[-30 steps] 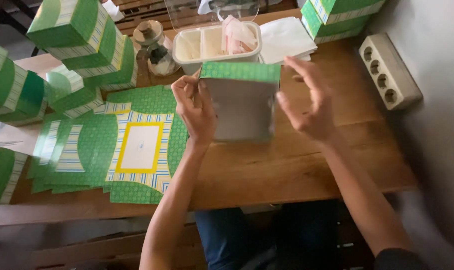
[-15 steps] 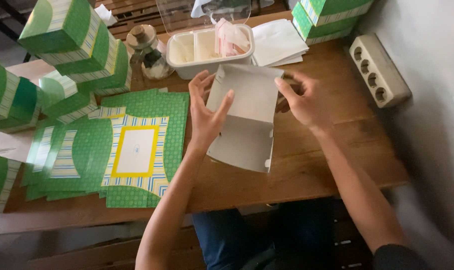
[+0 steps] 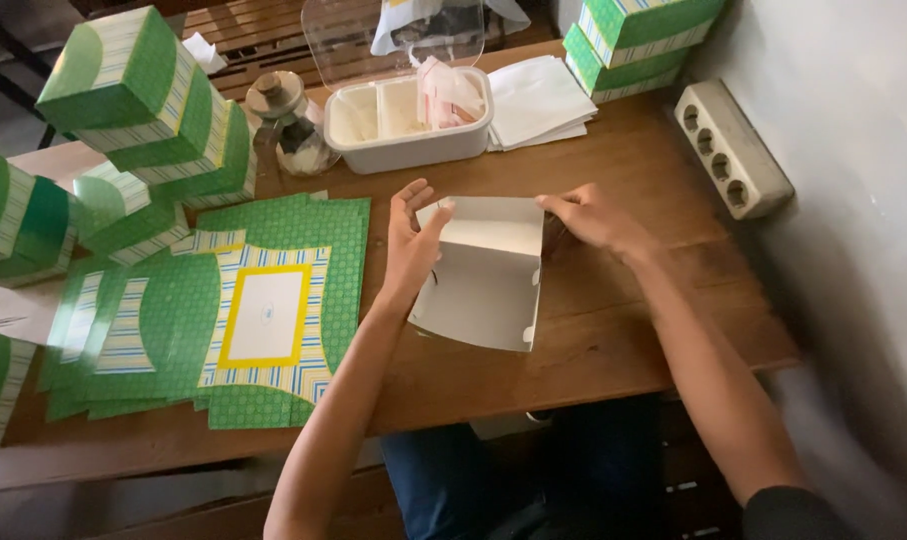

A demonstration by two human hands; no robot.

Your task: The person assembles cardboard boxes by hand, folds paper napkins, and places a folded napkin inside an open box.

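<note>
Both hands clamped a half-folded white carton [image 3: 483,275] mid-frame: left hand [image 3: 410,245] braced the wall, right hand [image 3: 595,215] pinched the far flap.

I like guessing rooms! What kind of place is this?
Probably a small home workshop for folding gift boxes. Both hands, left hand and right hand, hold a half-folded cardboard box on a wooden table, beside flat green box blanks and stacked finished green boxes.

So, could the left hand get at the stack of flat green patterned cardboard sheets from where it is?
Probably yes. The left hand is pressed on the white folded cardboard box, and the stack of flat green patterned cardboard sheets lies right beside it on the wooden table, nothing between; it must let go first.
</note>
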